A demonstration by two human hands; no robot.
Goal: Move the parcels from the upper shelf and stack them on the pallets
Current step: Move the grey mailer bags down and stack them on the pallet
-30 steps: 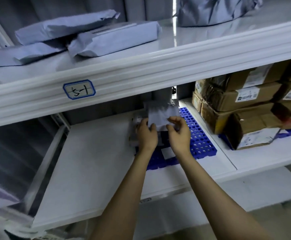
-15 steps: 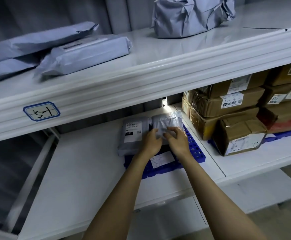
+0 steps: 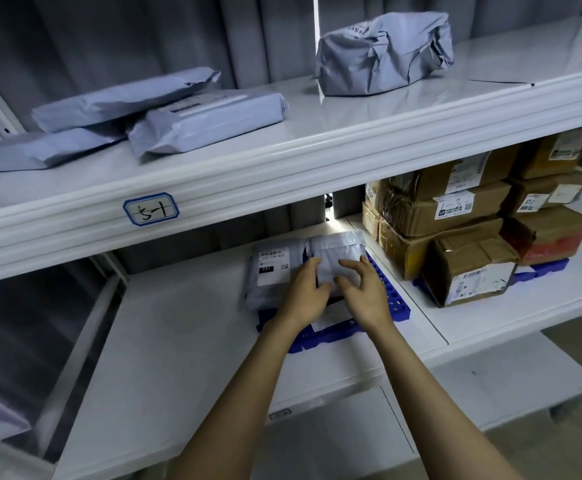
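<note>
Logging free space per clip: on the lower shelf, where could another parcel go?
Bare white board left of the blue pallet, up to the frame upright. Crowded: that pallet, under two grey parcels and both hands; the cardboard boxes fill the right.

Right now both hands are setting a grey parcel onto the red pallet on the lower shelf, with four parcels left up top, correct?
Not quite: the pallet is blue, not red, as the head view shows. The rest stands: the left hand and right hand are at the grey parcel on the lower shelf, and four parcels remain on the upper shelf.
</note>
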